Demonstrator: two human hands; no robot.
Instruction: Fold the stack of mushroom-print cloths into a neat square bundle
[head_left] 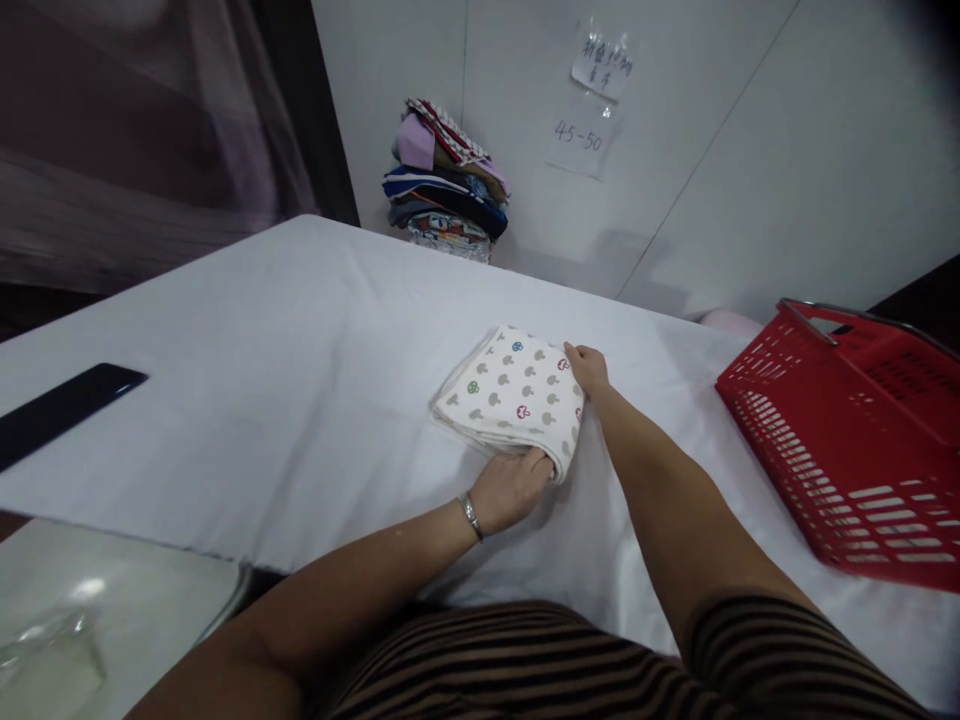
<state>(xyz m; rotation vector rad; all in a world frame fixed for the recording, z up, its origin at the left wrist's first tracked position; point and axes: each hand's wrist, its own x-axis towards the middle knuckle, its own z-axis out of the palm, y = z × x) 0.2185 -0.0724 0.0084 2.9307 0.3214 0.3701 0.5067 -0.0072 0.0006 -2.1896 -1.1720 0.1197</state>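
A folded white cloth (504, 390) with grey, red, blue and green mushroom prints lies on the white-covered table (300, 330). My left hand (514, 490), with a silver band at its wrist, grips the near right corner of the cloth, its fingertips partly tucked into the fold. At the far right edge, my right hand (589, 370) pinches the cloth between thumb and fingers. Several layers show along the cloth's near and left edges. What kind of cloth item it is, I cannot tell.
To the right stands a red plastic basket (840, 440) with a metal handle. Folded clothes (448, 185) are stacked beyond the far edge, against a wall with paper signs (581, 135). A dark flat object (67, 410) lies at left; a clear plastic bag (56, 660) sits lower left.
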